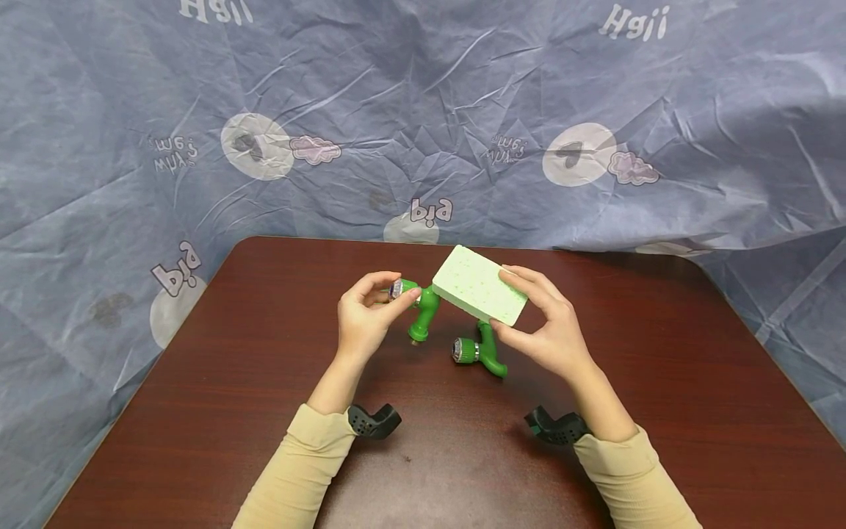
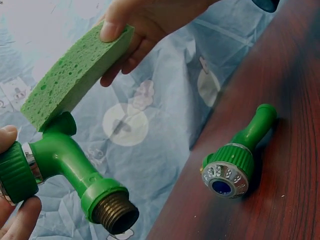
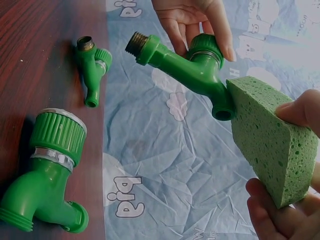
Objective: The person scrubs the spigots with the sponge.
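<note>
My left hand [image 1: 366,312] pinches a green plastic faucet [image 1: 428,308] by its ribbed knob, holding it above the table. Its brass threaded end [image 2: 117,212] points downward in the left wrist view. With thumb and fingers my right hand [image 1: 548,316] grips a light green sponge [image 1: 479,286] by its edges. One corner of the sponge meets the held faucet's spout [image 3: 223,111]. Below the sponge, a second green faucet [image 1: 485,353] lies on the table. The right wrist view shows another green faucet [image 3: 91,72] farther off; I cannot make it out in the head view.
The dark reddish-brown table [image 1: 423,463] has a rounded far corner at the left. A wrinkled blue-grey printed cloth [image 1: 396,110] hangs behind it and along its sides. Black wrist bands [image 1: 374,422] sit at both sleeve cuffs.
</note>
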{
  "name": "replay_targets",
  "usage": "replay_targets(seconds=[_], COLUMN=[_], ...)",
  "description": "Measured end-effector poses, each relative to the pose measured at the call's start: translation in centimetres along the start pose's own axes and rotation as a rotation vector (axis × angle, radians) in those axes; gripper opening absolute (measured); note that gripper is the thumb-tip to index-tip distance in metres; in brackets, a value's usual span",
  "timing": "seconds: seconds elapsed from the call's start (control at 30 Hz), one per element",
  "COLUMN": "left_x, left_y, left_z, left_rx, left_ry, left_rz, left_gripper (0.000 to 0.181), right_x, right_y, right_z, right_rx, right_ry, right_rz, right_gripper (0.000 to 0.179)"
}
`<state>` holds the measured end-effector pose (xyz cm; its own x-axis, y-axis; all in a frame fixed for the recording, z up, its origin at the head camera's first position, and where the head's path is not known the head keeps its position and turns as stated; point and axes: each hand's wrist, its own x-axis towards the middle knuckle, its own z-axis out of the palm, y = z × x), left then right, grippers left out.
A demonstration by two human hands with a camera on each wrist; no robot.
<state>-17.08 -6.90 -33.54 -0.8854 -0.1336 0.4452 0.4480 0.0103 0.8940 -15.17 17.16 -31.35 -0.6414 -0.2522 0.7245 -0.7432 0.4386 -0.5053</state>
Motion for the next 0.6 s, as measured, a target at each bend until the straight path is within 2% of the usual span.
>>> replay_targets(seconds=[0.1,0.2,0.33,0.5,0.6], left_x=[0.0,0.2,0.4,0.0,0.0], left_y=[0.0,-1.5,-2.9,-0.6,0.1], left_z=[0.0,-0.1,0.0,0.1,0.0], left_rx=[0.0,0.03,0.074,0.069,0.047], left_ry=[-0.017,-0.009,0.014,0.016,0.035], left_rz=[0.002,-0.013,-0.07,-0.101,-0.105], left_gripper=[0.027,0.025,0.026,0.023,0.021], right_x=[0.0,-0.1,-0.2,-0.2,-0.3], right_y=[-0.1,-0.1,-0.4,-0.6,-0.5], right_z=[0.2,0.5,1.0,1.1,1.0], right_rx=[0.005,0.021,0.033,0.027,0.037], right_ry=[-0.008,-0.021,-0.044,-0.072,-0.123], right_rz=[-0.012,-0.023,-0.036,-0.035,-0.026], right_gripper=[0.057,0.058,0.06,0.061,0.061])
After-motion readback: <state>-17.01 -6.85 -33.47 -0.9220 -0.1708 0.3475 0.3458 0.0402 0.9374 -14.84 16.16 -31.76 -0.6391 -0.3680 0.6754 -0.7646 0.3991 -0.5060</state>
